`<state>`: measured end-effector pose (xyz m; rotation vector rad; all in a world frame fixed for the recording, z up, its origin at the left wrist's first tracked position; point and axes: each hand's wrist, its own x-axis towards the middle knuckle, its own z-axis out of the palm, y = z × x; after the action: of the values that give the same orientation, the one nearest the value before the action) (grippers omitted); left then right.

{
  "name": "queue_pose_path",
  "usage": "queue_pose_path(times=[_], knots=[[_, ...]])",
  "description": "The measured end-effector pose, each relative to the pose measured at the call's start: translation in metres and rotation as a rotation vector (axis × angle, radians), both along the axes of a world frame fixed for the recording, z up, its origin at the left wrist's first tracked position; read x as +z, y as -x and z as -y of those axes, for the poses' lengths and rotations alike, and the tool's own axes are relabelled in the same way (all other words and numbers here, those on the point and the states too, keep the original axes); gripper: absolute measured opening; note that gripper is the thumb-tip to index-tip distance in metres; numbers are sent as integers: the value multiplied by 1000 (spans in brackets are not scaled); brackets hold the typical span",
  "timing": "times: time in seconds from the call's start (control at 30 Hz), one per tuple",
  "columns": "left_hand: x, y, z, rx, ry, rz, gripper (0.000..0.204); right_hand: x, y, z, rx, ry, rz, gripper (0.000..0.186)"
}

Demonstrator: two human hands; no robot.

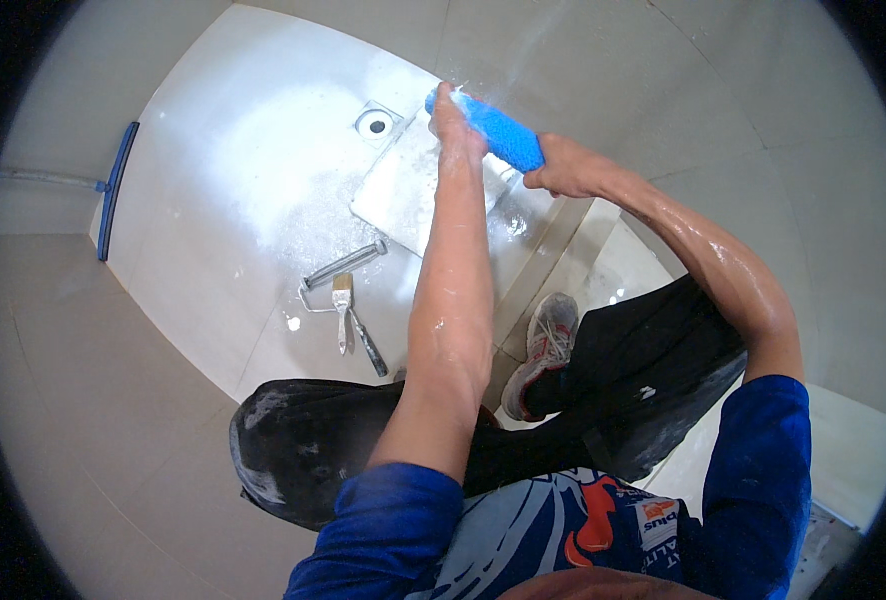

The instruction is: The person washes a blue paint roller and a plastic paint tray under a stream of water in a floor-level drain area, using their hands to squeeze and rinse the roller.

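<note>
Both hands grip a fuzzy blue roller sleeve (pixel 498 135) above a whitish, wet square tray (pixel 393 195) on the floor. My left hand (pixel 455 125) is closed on its upper left end, with white suds at the fingers; my right hand (pixel 553 165) holds the lower right end. Beside the tray is a square floor drain (pixel 377 123). A bare metal roller frame (pixel 343 262) and a paintbrush (pixel 342 290) with a pale handle lie nearer me, the frame's dark grip sticking out below the brush.
A blue squeegee (pixel 118 190) on a metal pole stands at the left edge of the wet white floor (pixel 213 250). Tiled walls (pixel 793 150) surround me. A raised ledge (pixel 553 260) runs at my right, beside my shoe (pixel 548 350).
</note>
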<state>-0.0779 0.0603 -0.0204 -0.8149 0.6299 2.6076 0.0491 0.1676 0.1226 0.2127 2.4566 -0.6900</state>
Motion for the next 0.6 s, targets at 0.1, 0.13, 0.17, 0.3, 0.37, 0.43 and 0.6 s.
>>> queue_pose_path(times=[0.1, 0.13, 0.17, 0.3, 0.37, 0.43, 0.6], knots=[[4, -6, -5, 2, 20, 15, 23, 0, -3, -3, -4, -38, -9, 34], [6, -10, -6, -8, 32, 23, 23, -1, -3, -6, 2, -65, 8, 33], [8, -15, -8, -6, 10, 28, 23, -1, -4, -8, 6, -91, 25, 33], [-3, -21, -3, -26, 0, 42, 26, 5, -3, -1, 62, -138, 105, 29], [-11, -22, -2, -28, -9, 44, 29, 7, -3, 2, 79, -159, 118, 29], [-13, -28, -4, -3, -55, 42, 32, 8, -5, 1, 105, -172, 107, 29], [-11, -31, -8, -32, -46, 71, 30, 10, -11, -2, 163, -227, 28, 34]])
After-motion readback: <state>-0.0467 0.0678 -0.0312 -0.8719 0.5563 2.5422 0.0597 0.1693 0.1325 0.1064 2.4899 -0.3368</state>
